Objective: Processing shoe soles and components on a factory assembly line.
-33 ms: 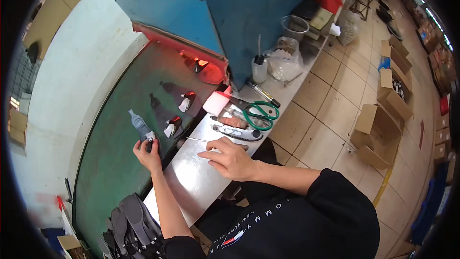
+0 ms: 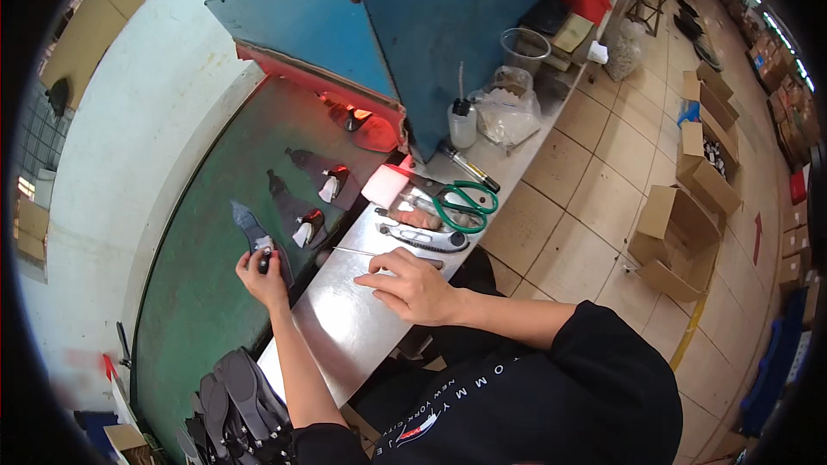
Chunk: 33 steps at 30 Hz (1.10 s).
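Housing of blue-painted sheet metal (image 2: 301,26) takes up the upper middle; its lower edge is ragged, and red light under it blurs the items inside. A long green belt (image 2: 198,293), flat and matt, runs out from beneath. The worker's black shirt (image 2: 517,396) is cut off by the lower edge. Beside the belt stretches a smooth, glaring metal counter (image 2: 345,327). On the tiled floor stands an open cardboard box (image 2: 652,226), stiff-flapped. A heap of grey soles (image 2: 245,383), rounded and overlapping, is cropped at lower left. The right hand (image 2: 415,288) hangs over the counter, fingers curled with narrow gaps; whether they grip anything cannot be told, as the hand covers the middle of a thin tool. On the belt lies a grey shoe part (image 2: 249,222), long and tapering, its dark end pinched by the fingers of the left hand (image 2: 265,280) and partly hidden by them. Two similar shoe parts (image 2: 286,198) lie near it, with whitish patches on black ends. Green-handled scissors (image 2: 472,208) rest among other tools near a porous pink block (image 2: 385,185). Smallest is the thin tool (image 2: 351,251), its slim shaft jutting past the knuckles.
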Motion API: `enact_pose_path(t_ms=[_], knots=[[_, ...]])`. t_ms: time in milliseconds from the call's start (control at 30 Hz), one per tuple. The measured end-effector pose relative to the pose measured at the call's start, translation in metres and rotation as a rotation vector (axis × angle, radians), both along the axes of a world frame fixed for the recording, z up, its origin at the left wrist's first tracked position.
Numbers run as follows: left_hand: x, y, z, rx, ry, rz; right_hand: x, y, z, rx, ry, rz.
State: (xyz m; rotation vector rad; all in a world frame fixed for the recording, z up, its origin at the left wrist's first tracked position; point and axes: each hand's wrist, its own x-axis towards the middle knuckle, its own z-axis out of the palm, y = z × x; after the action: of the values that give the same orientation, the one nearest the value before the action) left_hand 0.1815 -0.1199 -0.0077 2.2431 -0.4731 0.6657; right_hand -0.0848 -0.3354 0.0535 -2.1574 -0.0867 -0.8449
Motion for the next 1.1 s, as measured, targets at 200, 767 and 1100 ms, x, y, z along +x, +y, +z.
enact_pose_path(t_ms=[200,767,1100], knots=[[-0.040,0.010,0.051,-0.780,0.442,-0.129,-0.015,-0.002,-0.005,0.147,0.007,0.191],[-0.270,0.037,0.101,-1.273,0.979,-0.536,0.004,0.051,0.060,1.514,0.299,0.975],[-0.250,0.070,0.076,-1.203,0.890,-0.382,-0.017,0.051,0.042,0.562,0.410,0.563]])
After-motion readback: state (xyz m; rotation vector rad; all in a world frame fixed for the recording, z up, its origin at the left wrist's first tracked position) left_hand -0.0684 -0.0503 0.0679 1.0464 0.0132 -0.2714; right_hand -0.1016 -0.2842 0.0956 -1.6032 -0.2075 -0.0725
